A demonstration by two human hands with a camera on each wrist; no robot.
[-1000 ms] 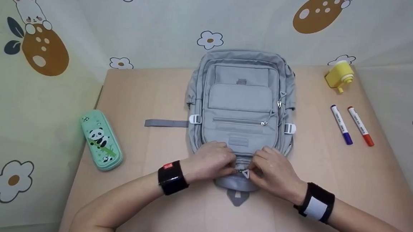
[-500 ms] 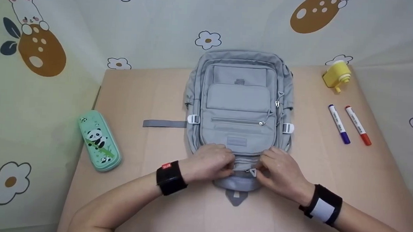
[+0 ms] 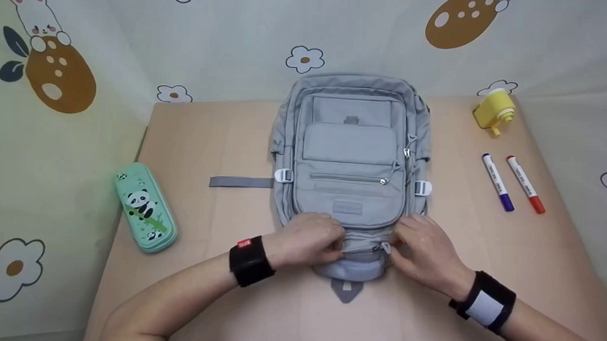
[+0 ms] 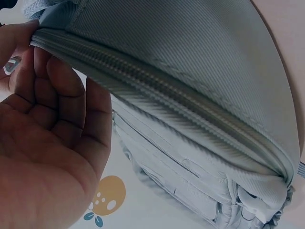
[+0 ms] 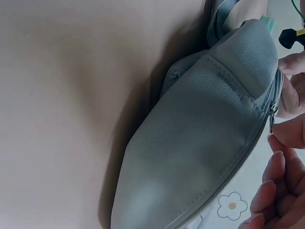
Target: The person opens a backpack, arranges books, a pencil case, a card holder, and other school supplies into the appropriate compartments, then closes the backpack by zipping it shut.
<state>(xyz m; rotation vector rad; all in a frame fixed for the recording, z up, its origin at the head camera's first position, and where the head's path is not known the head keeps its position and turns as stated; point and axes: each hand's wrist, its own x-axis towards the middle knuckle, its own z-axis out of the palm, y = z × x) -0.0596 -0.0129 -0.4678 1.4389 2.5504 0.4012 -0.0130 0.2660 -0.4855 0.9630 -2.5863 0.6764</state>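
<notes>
A grey backpack (image 3: 352,142) lies on its back with its bottom end toward me. My left hand (image 3: 314,239) pinches the fabric edge beside the zipper (image 4: 143,81) at the near end. My right hand (image 3: 427,252) holds the metal zipper pull (image 3: 385,247) between thumb and finger, near the bag's right side. In the right wrist view the slider (image 5: 273,109) sits just above the fingers of my right hand (image 5: 288,179), with the left hand (image 5: 291,86) close by on the same edge. From the left wrist, curled fingers (image 4: 52,95) show under the zipper tape.
A green panda pencil case (image 3: 145,208) lies at the table's left edge. On the right are a blue-capped marker (image 3: 498,182), a red-capped marker (image 3: 525,184) and a yellow pencil sharpener (image 3: 496,111). A grey strap (image 3: 241,182) sticks out left of the bag.
My right hand has moved right along the zipper, taking the pull from the middle toward the bag's right side. The left hand has kept its grip in nearly the same place.
</notes>
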